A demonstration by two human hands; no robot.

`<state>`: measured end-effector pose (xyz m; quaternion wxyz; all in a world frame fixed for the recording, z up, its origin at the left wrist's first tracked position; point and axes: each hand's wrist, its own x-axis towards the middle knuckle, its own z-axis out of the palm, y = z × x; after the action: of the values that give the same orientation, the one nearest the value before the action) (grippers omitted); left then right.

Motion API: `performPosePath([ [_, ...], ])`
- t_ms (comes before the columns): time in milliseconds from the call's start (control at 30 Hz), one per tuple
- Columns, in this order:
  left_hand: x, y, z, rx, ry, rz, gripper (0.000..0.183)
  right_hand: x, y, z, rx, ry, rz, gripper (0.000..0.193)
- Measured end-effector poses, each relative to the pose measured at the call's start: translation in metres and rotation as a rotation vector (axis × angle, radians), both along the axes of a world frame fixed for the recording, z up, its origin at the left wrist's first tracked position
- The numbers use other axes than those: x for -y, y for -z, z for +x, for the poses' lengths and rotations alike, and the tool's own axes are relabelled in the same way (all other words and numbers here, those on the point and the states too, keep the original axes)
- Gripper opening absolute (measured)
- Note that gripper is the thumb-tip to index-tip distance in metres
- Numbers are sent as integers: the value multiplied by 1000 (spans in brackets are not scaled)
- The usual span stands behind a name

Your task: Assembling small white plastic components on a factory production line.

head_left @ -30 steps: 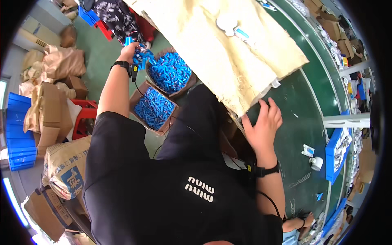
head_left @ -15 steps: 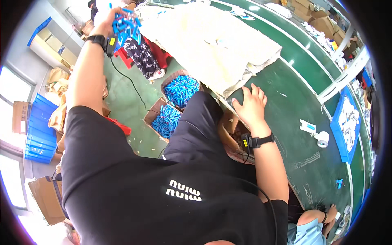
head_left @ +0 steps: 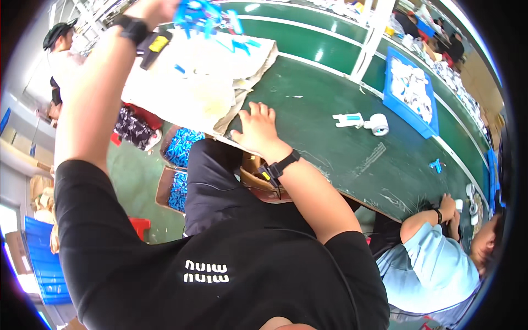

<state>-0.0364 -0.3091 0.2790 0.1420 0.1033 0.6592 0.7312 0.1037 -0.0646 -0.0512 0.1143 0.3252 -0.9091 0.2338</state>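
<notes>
My left hand (head_left: 159, 9) is at the top edge, partly cut off and blurred. A bunch of small blue cylinders (head_left: 198, 17), which look like battery cells, is held in it. Some loose cylinders (head_left: 242, 46) show just below the bunch, over a cream cloth sheet (head_left: 203, 91). One more blue cylinder (head_left: 179, 69) lies on that sheet. My right hand (head_left: 257, 130) rests with fingers spread on the green table (head_left: 313, 99), beside the sheet's edge, holding nothing.
Two cardboard boxes of blue cylinders (head_left: 184, 144) stand on the floor by my leg. On the table are a white round-headed device (head_left: 377, 125) and a few blue cylinders (head_left: 437, 165). A blue tray (head_left: 404, 110) holds white parts. A co-worker (head_left: 432, 269) sits at right; another person (head_left: 63, 60) is far left.
My view has swung to the right. My left hand has carried the bunch from beside the table to over the sheet, where several cylinders now show apart. My right hand still lies on the table.
</notes>
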Motion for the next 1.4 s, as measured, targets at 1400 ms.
performPosePath([
  [1400, -244, 265, 143, -1089, 186, -984, 77, -385, -64, -47, -25, 820, -129, 27],
])
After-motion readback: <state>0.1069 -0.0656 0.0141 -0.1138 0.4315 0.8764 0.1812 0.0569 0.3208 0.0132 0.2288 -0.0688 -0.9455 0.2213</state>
